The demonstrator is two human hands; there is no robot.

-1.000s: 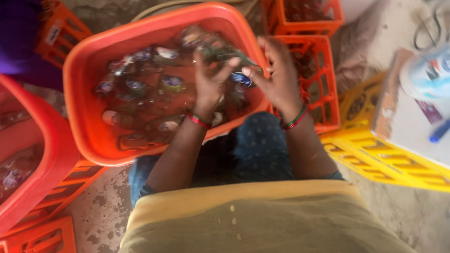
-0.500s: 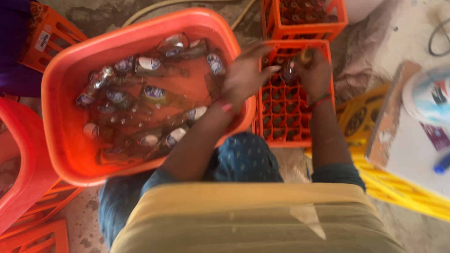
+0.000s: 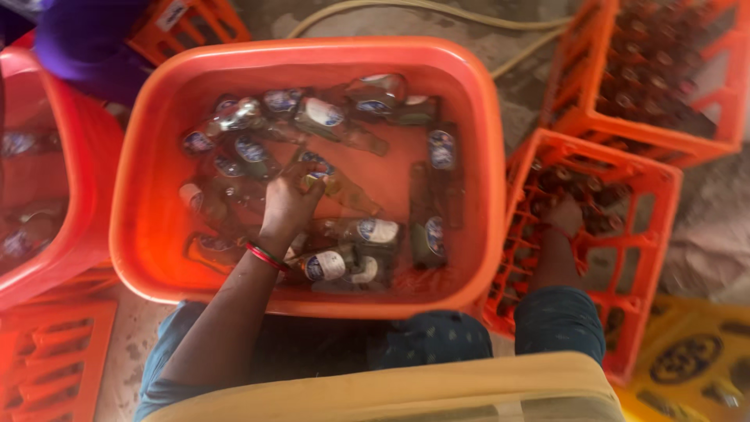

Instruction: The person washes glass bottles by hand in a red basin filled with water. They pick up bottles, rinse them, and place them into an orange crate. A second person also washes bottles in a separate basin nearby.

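A large orange tub (image 3: 478,101) of water sits in front of my knees, with several labelled glass bottles (image 3: 375,232) lying in it. My left hand (image 3: 291,202), with a red bangle at the wrist, is down in the tub with its fingers closed round one bottle (image 3: 319,166) near the middle. My right hand (image 3: 564,216) reaches into the orange divided crate (image 3: 670,195) to the right of the tub. It rests among bottle tops there. Its fingers are hidden, so I cannot tell whether it holds one.
A second orange crate (image 3: 730,101) full of dark bottles stands behind the first. Another red tub (image 3: 74,156) with bottles is on the left, and an orange crate (image 3: 55,355) lies below it. A yellow crate (image 3: 695,359) is at lower right. A hose (image 3: 437,8) runs behind; a person's purple sleeve (image 3: 82,43) shows top left.
Both hands were together over the tub's right edge with a bottle. Since then my right hand went down into the crate and my left hand went back into the tub onto another bottle.
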